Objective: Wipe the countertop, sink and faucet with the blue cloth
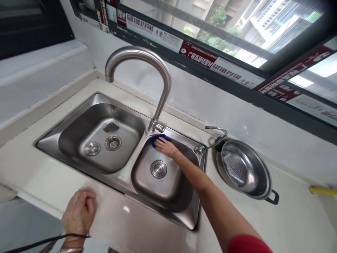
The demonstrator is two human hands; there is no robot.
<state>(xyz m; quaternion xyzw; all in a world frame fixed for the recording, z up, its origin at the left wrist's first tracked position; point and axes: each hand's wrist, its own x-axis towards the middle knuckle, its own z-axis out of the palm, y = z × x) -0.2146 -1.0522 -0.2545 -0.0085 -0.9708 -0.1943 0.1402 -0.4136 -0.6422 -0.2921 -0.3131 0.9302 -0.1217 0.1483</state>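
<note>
My right hand (165,146) reaches into the right basin (147,182) of a steel double sink. Its fingers press a blue cloth (155,141) against the basin's back left corner, just below the base of the faucet (166,84). Much of the cloth is covered by the fingers. On the counter in front of the left basin (126,154), my left hand (80,209) rests curled into a fist, with nothing visible in it.
A drain strainer (158,169) sits in the right basin. The left basin holds a dark scourer (111,127) and a loose metal stopper (92,149). Right of the sink are a small curved tap (219,135) and a steel pot (259,175). A dark cable (47,240) crosses my left wrist.
</note>
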